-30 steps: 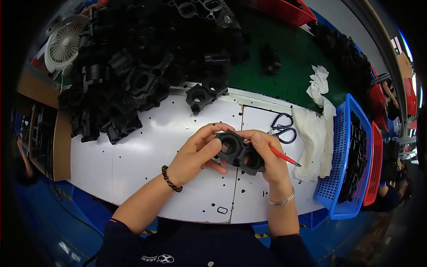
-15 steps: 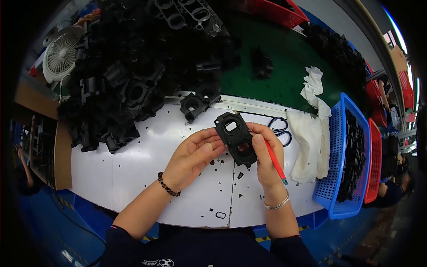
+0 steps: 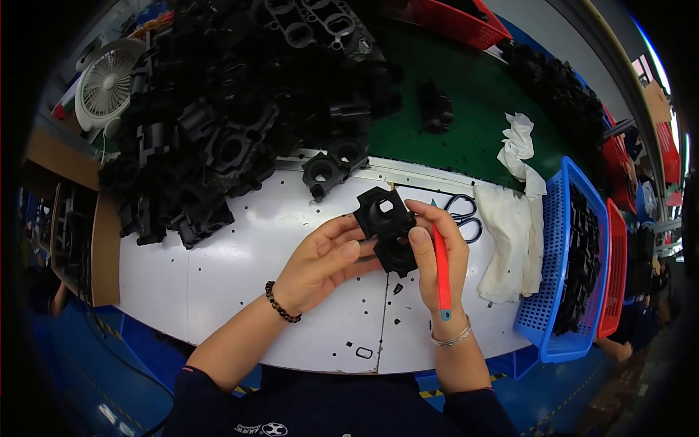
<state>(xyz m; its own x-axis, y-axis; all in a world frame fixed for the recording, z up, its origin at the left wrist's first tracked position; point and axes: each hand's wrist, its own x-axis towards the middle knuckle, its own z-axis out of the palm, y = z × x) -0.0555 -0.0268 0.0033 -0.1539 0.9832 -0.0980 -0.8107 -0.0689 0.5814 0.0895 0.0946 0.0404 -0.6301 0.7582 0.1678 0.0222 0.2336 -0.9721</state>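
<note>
Between both hands, over the white table, is a black moulded plastic part [image 3: 392, 230] with two large openings. My left hand [image 3: 320, 261] grips its left side, thumb in front and fingers reaching behind. My right hand [image 3: 435, 251] steadies the right side with thumb and forefinger. The same right hand keeps a flat red-handled tool [image 3: 442, 280] against the palm, its handle pointing down toward the wrist; its working end is mostly hidden by the fingers. A similar black part [image 3: 320, 177] lies just beyond my left hand.
A big heap of black parts [image 3: 226, 146] fills the far left. Dark-handled scissors [image 3: 459, 219] and a white cloth [image 3: 502, 251] lie right of my hands. Beyond the cloth stands a blue basket [image 3: 530, 315] holding black parts. Small black scraps [image 3: 364, 352] dot the tabletop.
The black part has been turned and tilted, so its openings show at another angle. The red handle has swung to point more straight down.
</note>
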